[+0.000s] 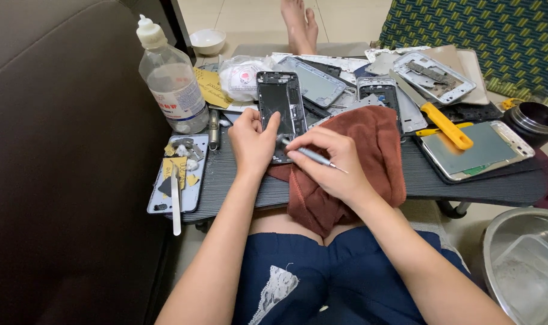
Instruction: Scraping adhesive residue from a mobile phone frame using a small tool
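Observation:
A black phone frame [281, 102] lies upright in the middle of a small dark lap table [467, 183]. My left hand [252, 141] grips the frame's lower left edge, thumb on its face. My right hand [325, 162] holds a thin grey metal tool [313, 156] like a pen, its front end against the frame's lower part. A rust-brown cloth [376, 144] lies under my right hand and hangs over the table's near edge.
A clear plastic bottle [171, 81] stands at the table's left. A light blue phone back [177, 180] carries scraps and a white pry stick. Several phone shells and a yellow-handled knife [445, 125] crowd the back and right. A steel bowl [524, 265] sits low right.

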